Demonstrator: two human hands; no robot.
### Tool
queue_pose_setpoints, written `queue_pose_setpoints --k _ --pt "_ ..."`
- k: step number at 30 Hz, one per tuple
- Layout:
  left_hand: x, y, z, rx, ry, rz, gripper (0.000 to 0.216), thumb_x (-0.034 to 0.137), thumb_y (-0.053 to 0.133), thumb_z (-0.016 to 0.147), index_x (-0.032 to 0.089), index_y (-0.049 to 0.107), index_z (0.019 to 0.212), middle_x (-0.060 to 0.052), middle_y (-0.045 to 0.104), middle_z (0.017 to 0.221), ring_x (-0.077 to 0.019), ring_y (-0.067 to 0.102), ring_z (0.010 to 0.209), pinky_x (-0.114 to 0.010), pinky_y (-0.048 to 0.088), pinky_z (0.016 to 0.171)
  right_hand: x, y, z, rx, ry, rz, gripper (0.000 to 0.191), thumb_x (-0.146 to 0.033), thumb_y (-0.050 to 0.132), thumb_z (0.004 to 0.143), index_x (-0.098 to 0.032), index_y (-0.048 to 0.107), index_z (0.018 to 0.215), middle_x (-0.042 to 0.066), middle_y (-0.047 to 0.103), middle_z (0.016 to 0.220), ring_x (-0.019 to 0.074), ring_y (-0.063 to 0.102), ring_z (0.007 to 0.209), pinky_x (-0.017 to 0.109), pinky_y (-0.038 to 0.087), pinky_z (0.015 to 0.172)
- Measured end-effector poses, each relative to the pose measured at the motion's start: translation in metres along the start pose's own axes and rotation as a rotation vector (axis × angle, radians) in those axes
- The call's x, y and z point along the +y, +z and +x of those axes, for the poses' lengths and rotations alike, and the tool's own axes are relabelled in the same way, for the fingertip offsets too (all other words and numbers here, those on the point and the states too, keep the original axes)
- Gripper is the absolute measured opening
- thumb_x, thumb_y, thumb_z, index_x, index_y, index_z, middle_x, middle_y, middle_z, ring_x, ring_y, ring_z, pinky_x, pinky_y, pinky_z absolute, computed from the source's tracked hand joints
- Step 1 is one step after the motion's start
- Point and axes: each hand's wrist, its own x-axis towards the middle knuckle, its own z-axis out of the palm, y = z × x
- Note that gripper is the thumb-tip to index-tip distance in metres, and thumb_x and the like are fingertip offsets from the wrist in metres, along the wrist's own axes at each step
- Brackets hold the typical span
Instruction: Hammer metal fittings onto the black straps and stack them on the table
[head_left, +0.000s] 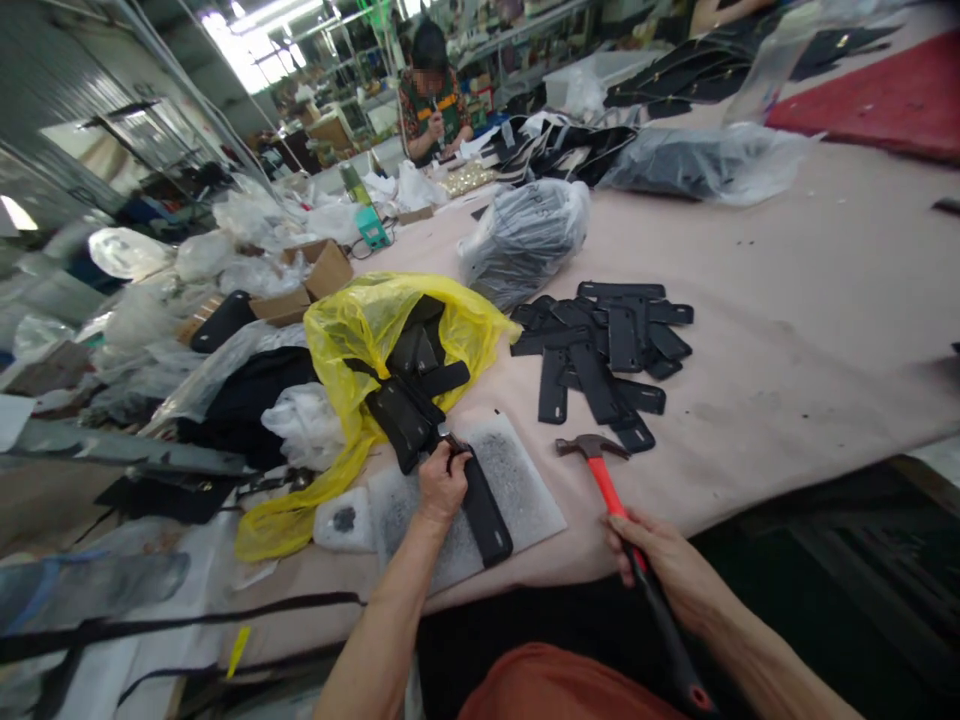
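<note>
My left hand (442,482) is closed around a short metal punch (449,438), held at the far end of a black padded strip (486,515). That strip lies on a scuffed white board (517,480) at the table's front edge; the punch's lower tip is hidden by my fingers. In my right hand (652,550) is a claw hammer (606,485) with a red and black handle, its head up and apart from the strip. Beyond the hammer lies a pile of black strips (596,375), several with a slot near one end.
A yellow plastic bag (352,320) spills black pieces beside the board. Clear-wrapped bundles (529,235) and a red sheet (885,95) lie farther back on the table (787,320). Cartons (322,270) and plastic bags crowd the left. A person (435,100) sits across the table.
</note>
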Motion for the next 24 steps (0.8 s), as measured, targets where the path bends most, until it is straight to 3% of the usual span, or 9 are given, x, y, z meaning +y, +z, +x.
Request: queue_pose_setpoints --k 3,6,8,11,14,16,18,22,24 --pt "-0.001 0.001 -0.002 0.01 -0.014 0.005 0.007 0.022 0.058 0.087 0.021 0.064 0.09 -0.004 0.073 0.085 -0.0199 0.071 0.078 -0.027 0.054 0.071 0.01 0.006 -0.009 -0.072 0.101 0.198 0.03 -0.05 0.058 0.085 -0.02 0.054 0.087 -0.007 0.044 0.062 0.007 0.037 0.042 0.02 0.035 0.039" --pt "-0.002 0.003 -0.003 0.029 -0.018 -0.018 0.006 0.021 0.058 0.086 0.021 0.064 0.087 -0.003 0.072 0.081 -0.0196 0.07 0.077 -0.026 0.053 0.07 0.003 0.012 -0.015 0.001 0.102 0.122 0.034 -0.054 0.056 0.086 -0.021 0.05 0.083 -0.01 0.036 0.058 0.0043 0.027 0.037 0.017 0.026 0.034" --pt "-0.004 0.004 -0.004 0.04 -0.023 -0.024 0.006 0.02 0.059 0.086 0.021 0.065 0.088 -0.003 0.072 0.08 -0.0191 0.07 0.076 -0.026 0.052 0.069 -0.022 0.018 -0.021 0.037 0.007 -0.029 0.041 -0.062 0.051 0.086 -0.021 0.049 0.082 -0.01 0.036 0.057 0.0047 0.027 0.036 0.018 0.025 0.033" --pt "-0.006 0.007 -0.005 0.045 -0.036 -0.006 0.009 0.02 0.059 0.085 0.02 0.066 0.091 -0.003 0.073 0.082 -0.019 0.07 0.076 -0.025 0.052 0.07 -0.089 0.035 -0.045 0.099 -0.343 -0.337 0.049 -0.069 0.043 0.088 -0.02 0.052 0.084 -0.007 0.041 0.056 0.0075 0.035 0.039 0.02 0.027 0.035" --pt "-0.007 0.008 -0.006 0.05 -0.043 0.014 0.011 0.021 0.059 0.086 0.02 0.066 0.094 -0.004 0.073 0.084 -0.0196 0.071 0.078 -0.026 0.053 0.071 -0.151 0.059 -0.072 0.286 -0.857 -0.571 0.039 -0.057 0.041 0.095 -0.02 0.054 0.088 -0.004 0.049 0.06 0.0101 0.045 0.046 0.022 0.035 0.043" --pt "-0.007 0.008 -0.005 0.053 -0.04 0.012 0.012 0.021 0.059 0.086 0.021 0.066 0.096 -0.004 0.074 0.087 -0.0201 0.071 0.08 -0.026 0.053 0.072 -0.17 0.073 -0.08 0.357 -1.108 -0.706 0.032 -0.047 0.038 0.099 -0.02 0.053 0.089 -0.002 0.053 0.061 0.0108 0.048 0.047 0.024 0.036 0.047" --pt "-0.005 0.006 -0.005 0.043 -0.035 0.002 0.012 0.021 0.058 0.086 0.022 0.066 0.096 -0.004 0.074 0.087 -0.0201 0.071 0.081 -0.026 0.053 0.072 -0.171 0.082 -0.075 0.327 -1.242 -0.93 0.03 -0.041 0.036 0.1 -0.02 0.05 0.083 -0.002 0.053 0.058 0.0114 0.047 0.044 0.025 0.031 0.046" --pt "-0.003 0.005 -0.003 0.022 -0.038 -0.017 0.011 0.019 0.057 0.086 0.022 0.065 0.093 -0.003 0.072 0.082 -0.0193 0.07 0.076 -0.026 0.052 0.07 -0.167 0.082 -0.057 0.125 -1.134 -1.469 0.028 -0.035 0.037 0.099 -0.021 0.046 0.077 -0.002 0.052 0.054 0.0127 0.044 0.041 0.028 0.019 0.045" --pt "-0.004 0.006 -0.004 0.03 -0.044 -0.02 0.01 0.02 0.058 0.086 0.021 0.066 0.093 -0.003 0.072 0.082 -0.0197 0.07 0.076 -0.026 0.052 0.07 -0.176 0.082 -0.061 0.139 -1.124 -1.473 0.028 -0.036 0.038 0.1 -0.021 0.045 0.077 -0.003 0.051 0.055 0.0121 0.043 0.042 0.027 0.019 0.045"
